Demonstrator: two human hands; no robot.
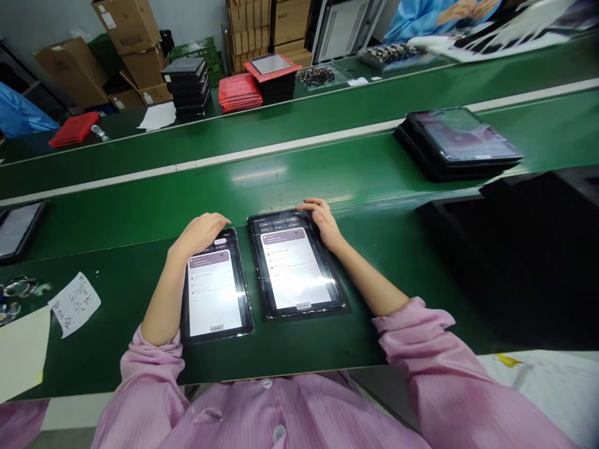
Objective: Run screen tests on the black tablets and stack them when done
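Observation:
Two tablets with lit screens lie side by side, flat on the green work surface in front of me. The left tablet (215,290) and the right tablet (299,268) both show a white page with a mauve banner near the top. My left hand (201,234) rests over the upper left corner of the left tablet, its fingers stretched toward the top edge. At the upper right corner of the right tablet is my right hand (324,223), fingers extended along the top edge. Neither hand is wrapped round a tablet; the thumbs are partly hidden.
A tablet stack (461,140) sits on the green conveyor (196,193), near black sheets (515,262) at right. At left are another tablet (19,231), a handwritten note (75,304) and yellow paper (23,355). Red pouches (239,92) and a blue-sleeved person (416,19) are across.

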